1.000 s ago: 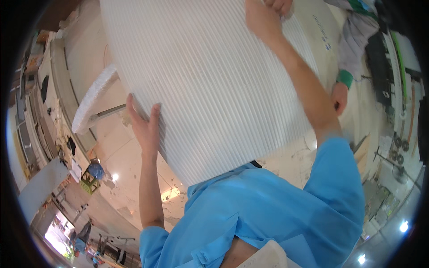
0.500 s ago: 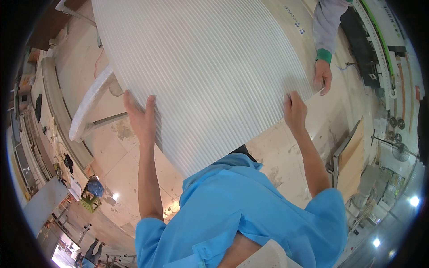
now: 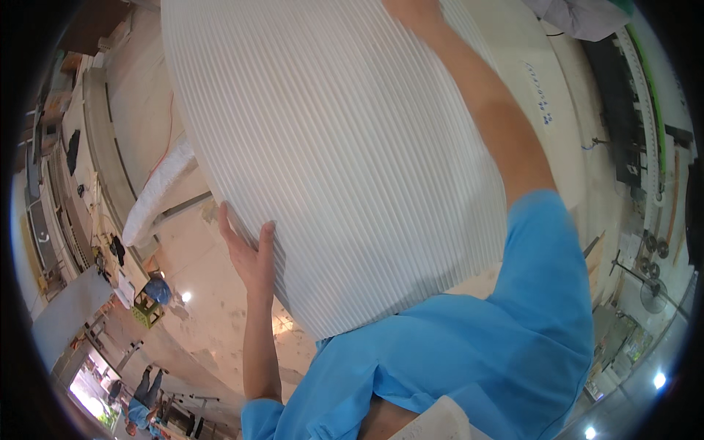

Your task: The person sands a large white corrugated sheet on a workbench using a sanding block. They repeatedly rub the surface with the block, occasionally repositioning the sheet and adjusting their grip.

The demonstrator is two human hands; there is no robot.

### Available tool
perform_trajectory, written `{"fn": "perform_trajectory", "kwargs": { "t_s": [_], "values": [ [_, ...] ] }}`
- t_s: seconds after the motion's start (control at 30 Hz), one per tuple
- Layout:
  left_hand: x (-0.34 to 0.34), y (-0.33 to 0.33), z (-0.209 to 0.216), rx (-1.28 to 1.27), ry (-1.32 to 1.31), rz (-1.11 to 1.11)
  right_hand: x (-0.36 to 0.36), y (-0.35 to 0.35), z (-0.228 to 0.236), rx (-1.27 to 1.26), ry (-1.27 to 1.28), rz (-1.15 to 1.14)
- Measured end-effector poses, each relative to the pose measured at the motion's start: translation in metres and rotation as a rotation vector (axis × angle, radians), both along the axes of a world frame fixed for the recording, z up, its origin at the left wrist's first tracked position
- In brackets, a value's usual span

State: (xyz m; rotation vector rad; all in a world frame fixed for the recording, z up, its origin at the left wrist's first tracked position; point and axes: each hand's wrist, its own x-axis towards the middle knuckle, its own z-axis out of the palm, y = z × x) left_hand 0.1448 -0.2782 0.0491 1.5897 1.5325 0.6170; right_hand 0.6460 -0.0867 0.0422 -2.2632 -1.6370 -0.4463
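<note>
A large whitish ribbed sheet fills the middle of the head view, its near edge against my blue shirt. My left hand grips its left edge near the close corner. The thumb lies on top of the ribs and one finger stretches along the rim; the other fingers are hidden. Far across the sheet, my right hand rests on or just over the ribs. The top of the picture cuts it off, so its fingers do not show clearly.
Under the sheet's right side lies a pale flat panel with handwriting. Another person's grey sleeve shows at the top right. A plastic-wrapped curved piece stands to the left. Further off are a green stool and a fan.
My right hand has left the near right edge and reached far forward over the sheet. My left hand stays on the left edge. The other person's hand has gone from the sheet's right corner.
</note>
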Motion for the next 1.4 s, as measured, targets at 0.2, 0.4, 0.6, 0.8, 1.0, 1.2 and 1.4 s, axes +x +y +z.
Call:
{"fn": "perform_trajectory", "kwargs": {
  "t_s": [0.2, 0.4, 0.6, 0.8, 1.0, 1.2, 1.4],
  "values": [
    [-0.007, 0.001, -0.004, 0.065, 0.021, -0.026, 0.008, 0.069, 0.016, 0.108, 0.006, 0.14],
    [-0.005, 0.005, -0.009, 0.142, 0.03, -0.068, -0.026, -0.15, 0.007, -0.04, 0.027, 0.107],
    [-0.002, 0.004, -0.01, 0.128, -0.013, -0.074, -0.127, -0.467, 0.026, -0.152, 0.076, -0.049],
    [0.001, 0.005, -0.011, 0.15, -0.008, -0.077, -0.136, -0.479, 0.028, -0.05, 0.325, -0.156],
    [0.001, 0.003, -0.008, 0.092, 0.0, -0.049, -0.117, -0.365, 0.025, -0.08, 0.21, -0.139],
    [0.0, 0.002, -0.005, 0.097, 0.032, -0.037, -0.055, -0.185, 0.01, -0.075, 0.108, -0.018],
    [0.004, -0.003, -0.008, 0.086, -0.038, 0.004, 0.03, 0.069, -0.02, 0.031, -0.001, 0.019]
  ]
}}
